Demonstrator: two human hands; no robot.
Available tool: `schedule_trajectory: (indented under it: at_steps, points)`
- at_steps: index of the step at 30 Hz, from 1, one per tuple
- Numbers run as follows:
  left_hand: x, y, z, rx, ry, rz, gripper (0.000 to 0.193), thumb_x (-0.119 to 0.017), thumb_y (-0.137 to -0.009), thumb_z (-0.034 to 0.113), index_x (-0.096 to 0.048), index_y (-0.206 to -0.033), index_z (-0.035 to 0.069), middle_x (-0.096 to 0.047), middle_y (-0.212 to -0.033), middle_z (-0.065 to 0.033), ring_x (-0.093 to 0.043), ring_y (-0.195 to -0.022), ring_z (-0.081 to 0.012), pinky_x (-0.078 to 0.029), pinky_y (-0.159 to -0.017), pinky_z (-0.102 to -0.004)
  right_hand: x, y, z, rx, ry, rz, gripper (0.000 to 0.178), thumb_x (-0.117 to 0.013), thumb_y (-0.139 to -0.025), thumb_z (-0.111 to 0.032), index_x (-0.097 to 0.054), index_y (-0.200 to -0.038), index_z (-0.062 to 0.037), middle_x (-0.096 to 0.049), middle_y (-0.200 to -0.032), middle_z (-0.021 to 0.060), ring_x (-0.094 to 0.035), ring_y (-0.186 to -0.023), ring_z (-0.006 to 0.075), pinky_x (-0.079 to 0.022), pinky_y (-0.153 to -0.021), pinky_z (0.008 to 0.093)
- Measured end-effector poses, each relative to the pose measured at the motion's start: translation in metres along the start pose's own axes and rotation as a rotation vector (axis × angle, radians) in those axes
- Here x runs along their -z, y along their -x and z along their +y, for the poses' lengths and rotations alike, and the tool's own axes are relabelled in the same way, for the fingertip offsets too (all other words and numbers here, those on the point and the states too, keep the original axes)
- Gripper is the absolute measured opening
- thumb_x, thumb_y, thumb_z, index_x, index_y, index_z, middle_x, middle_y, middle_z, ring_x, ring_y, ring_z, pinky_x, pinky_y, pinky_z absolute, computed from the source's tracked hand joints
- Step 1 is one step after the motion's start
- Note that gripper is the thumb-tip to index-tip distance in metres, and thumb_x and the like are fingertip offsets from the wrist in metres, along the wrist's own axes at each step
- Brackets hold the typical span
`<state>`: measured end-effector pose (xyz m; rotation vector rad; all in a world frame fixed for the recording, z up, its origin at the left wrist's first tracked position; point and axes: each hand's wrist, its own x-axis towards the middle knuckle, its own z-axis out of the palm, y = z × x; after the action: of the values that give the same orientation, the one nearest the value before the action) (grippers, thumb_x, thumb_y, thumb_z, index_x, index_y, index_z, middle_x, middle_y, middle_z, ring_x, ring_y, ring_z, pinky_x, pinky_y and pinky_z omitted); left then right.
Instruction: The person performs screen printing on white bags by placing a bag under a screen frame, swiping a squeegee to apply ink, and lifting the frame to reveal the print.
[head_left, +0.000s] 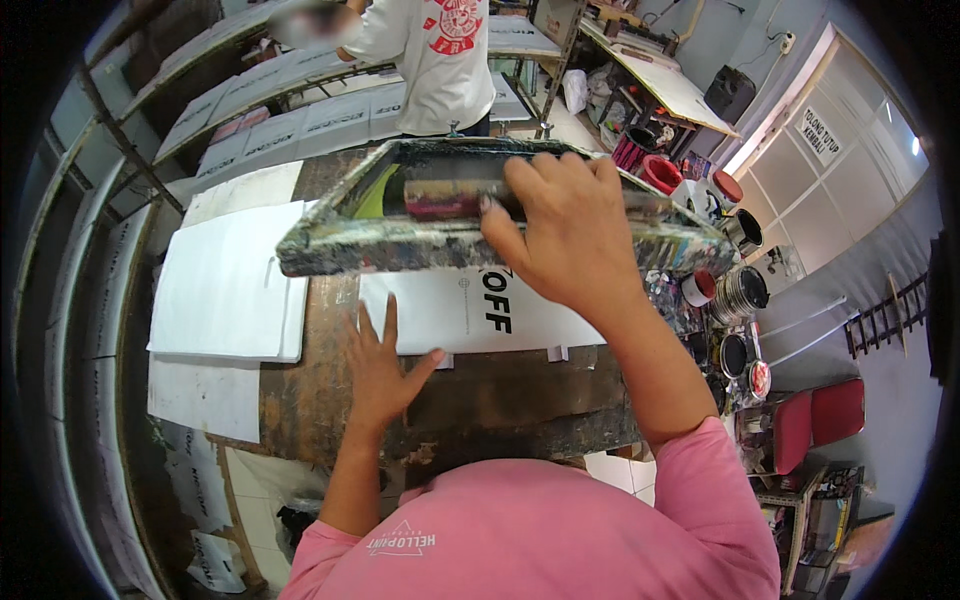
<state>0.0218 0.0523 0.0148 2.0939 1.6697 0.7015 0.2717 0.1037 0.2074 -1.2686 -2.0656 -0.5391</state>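
Worktable (310, 402): printed sheet (545, 312), partly under the screen frame (390, 250), squeegee (440, 196) inside that
Sheet's left: paper stack (225, 290)
Sheet's right: ink cans (740, 295), loads
Past the frame: co-worker (440, 75), then drying racks (106, 116)

It is a printing workshop: a paint-crusted frame (400, 248) tilts over a worn wooden table (520, 405), racks (97, 98) of printed sheets (340, 118) stand left of and beyond the table, stained tins (735, 295) crowd its right.

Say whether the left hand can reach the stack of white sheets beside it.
Probably yes: the left hand looks empty, and just a strip of brown tabletop shows between it and the stack of white sheets.
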Motion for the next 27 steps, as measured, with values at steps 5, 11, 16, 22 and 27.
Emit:
schedule_trajectory:
  at_steps: [5, 11, 16, 22, 27]
  points:
    - [-0.076, 0.037, -0.033, 0.16, -0.388, -0.1, 0.103, -0.049, -0.093, 0.08, -0.029, -0.167, 0.012, -0.006, -0.171, -0.0346, 0.002, -0.159, -0.0533, 0.009, -0.117, -0.077, -0.001, -0.039, 0.014, 0.008, -0.002, 0.039, 0.039, -0.064, -0.092, -0.043, -0.068, -0.08, -0.0059, -0.067, -0.076, 0.0129, -0.065, -0.079, 0.0325, -0.043, -0.082, 0.0493]
    - [-0.076, 0.026, -0.023, 0.145, -0.299, -0.104, 0.107, -0.049, -0.094, 0.078, -0.033, -0.161, -0.004, -0.029, -0.169, -0.0243, -0.012, -0.161, -0.041, 0.014, -0.119, -0.0737, -0.002, -0.056, 0.025, -0.006, 0.014, 0.058, 0.042, -0.062, -0.093, -0.044, -0.07, -0.081, -0.0038, -0.067, -0.075, 0.0153, -0.066, -0.079, 0.0339, -0.043, -0.08, 0.0483]
    - [-0.041, -0.007, -0.001, -0.046, -0.03, 0.154, 0.092, -0.073, -0.094, 0.054, -0.042, -0.155, -0.007, -0.04, -0.164, -0.0237, -0.026, -0.157, -0.0434, 0.005, -0.125, -0.067, 0.001, -0.062, 0.025, -0.025, 0.011, -0.01, 0.039, -0.062, -0.093, -0.042, -0.067, -0.086, -0.0035, -0.066, -0.078, 0.0144, -0.065, -0.08, 0.0345, -0.043, -0.079, 0.0481]
    - [0.015, -0.048, 0.021, 0.133, 0.221, 0.398, 0.053, -0.073, -0.098, 0.025, -0.062, -0.142, -0.003, -0.047, -0.159, -0.0262, -0.037, -0.153, -0.037, -0.014, -0.129, -0.0492, -0.001, -0.066, 0.034, -0.004, -0.026, 0.104, 0.046, -0.061, -0.093, -0.045, -0.073, -0.082, -0.0021, -0.073, -0.08, 0.0173, -0.071, -0.078, 0.0351, -0.044, -0.083, 0.0488]
    - [0.04, -0.019, -0.028, 0.158, 0.309, 0.481, 0.048, -0.069, -0.102, 0.024, -0.063, -0.141, -0.003, -0.049, -0.158, -0.0256, -0.043, -0.15, -0.0332, -0.02, -0.129, -0.0451, -0.002, -0.062, 0.03, 0.009, -0.022, 0.096, 0.046, -0.061, -0.093, -0.045, -0.073, -0.086, -0.0015, -0.073, -0.081, 0.0184, -0.07, -0.076, 0.0346, -0.043, -0.085, 0.049]
